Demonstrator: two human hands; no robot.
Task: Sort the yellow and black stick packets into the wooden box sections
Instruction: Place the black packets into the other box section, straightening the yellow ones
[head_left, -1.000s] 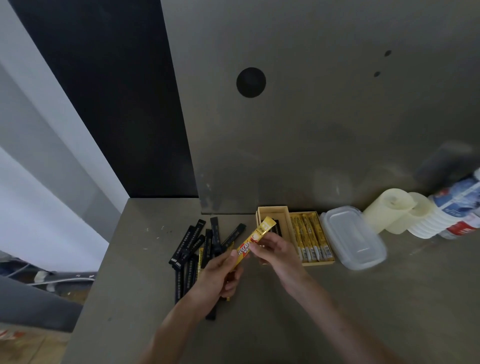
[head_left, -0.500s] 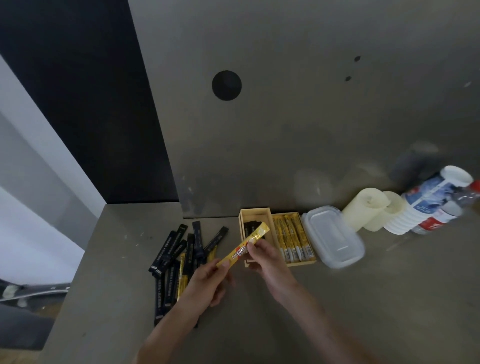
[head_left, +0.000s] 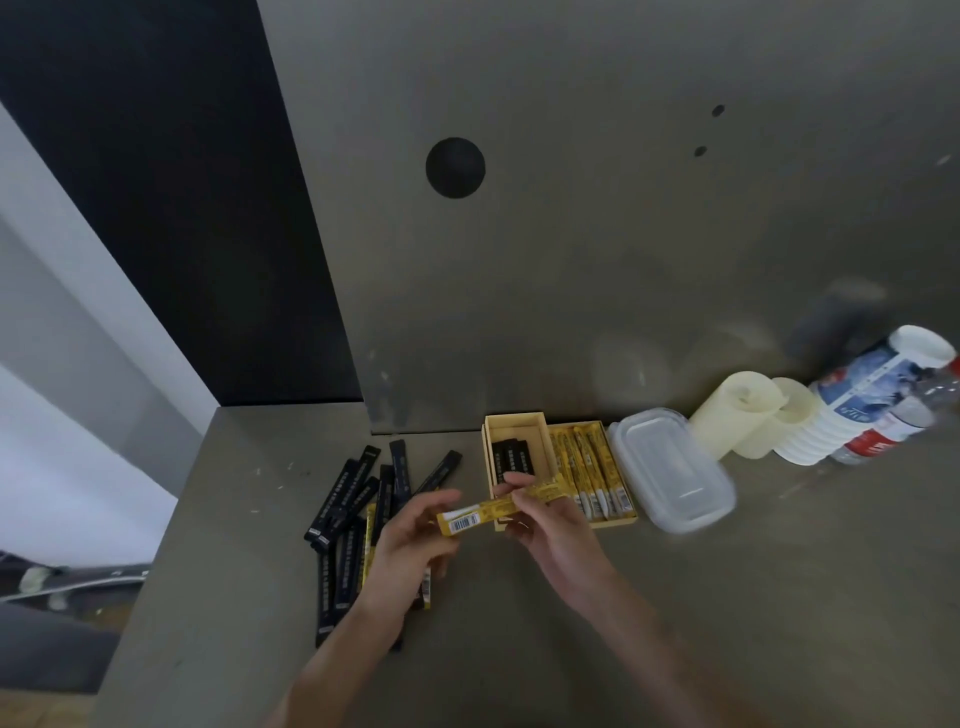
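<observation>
The yellow packet (head_left: 484, 512) has been flipped barcode side up and tipped down nearly level.

Matte grey worktop (head_left: 779, 597) below a grey back panel (head_left: 623, 260), dimly and evenly lit.
Bears a round dark hole (head_left: 455, 167) at upper centre and two smaller dark spots (head_left: 718, 110) at upper right; adjoins a black wall panel (head_left: 156, 208) at upper left, edged by a white slanted band (head_left: 104, 286); drops to a strip of wooden floor (head_left: 41, 712) in the lower left corner.

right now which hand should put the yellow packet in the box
Right: the right hand pinches the yellow packet at the wooden box, near its yellow section; the left hand is farther.
</observation>
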